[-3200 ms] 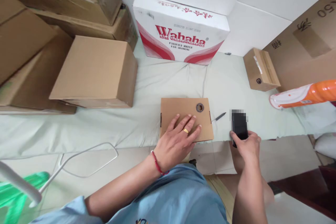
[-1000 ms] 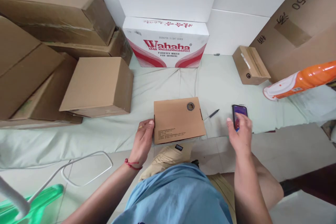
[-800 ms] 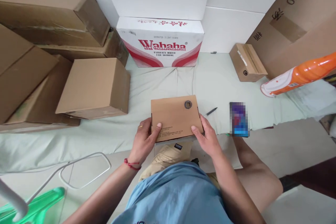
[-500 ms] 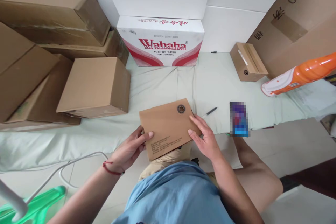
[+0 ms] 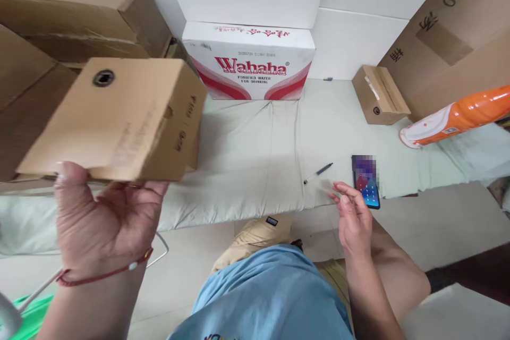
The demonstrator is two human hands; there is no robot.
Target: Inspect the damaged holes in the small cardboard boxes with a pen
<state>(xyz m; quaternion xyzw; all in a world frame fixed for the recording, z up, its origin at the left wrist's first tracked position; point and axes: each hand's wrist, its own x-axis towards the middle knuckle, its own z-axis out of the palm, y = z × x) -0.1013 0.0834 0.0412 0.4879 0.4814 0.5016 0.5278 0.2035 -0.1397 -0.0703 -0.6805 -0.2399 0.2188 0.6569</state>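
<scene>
A brown cardboard box [image 5: 107, 117] with a round black mark and printed text is raised at the left, tilted. My left hand [image 5: 109, 218] grips its near edge, thumb on the top face and fingers underneath. My right hand [image 5: 353, 215] holds nothing, its fingers apart and slightly curled. Just left of and above that hand lies a pen [image 5: 322, 170] on the pale green cloth [image 5: 255, 170]. A phone [image 5: 365, 183] with a lit screen rests beside the right hand.
A white and red Wahaha carton [image 5: 249, 66] stands at the back. Stacked cardboard boxes [image 5: 79, 8] fill the left. Farther right are a small box [image 5: 380, 95], an orange and white bottle [image 5: 458, 117] and a big carton [image 5: 450, 37]. A green stool [image 5: 35, 319] is at lower left.
The box has moved from in front of me up and to the left in my left hand, turned to show its side. My right hand has let go of it and shifted right.
</scene>
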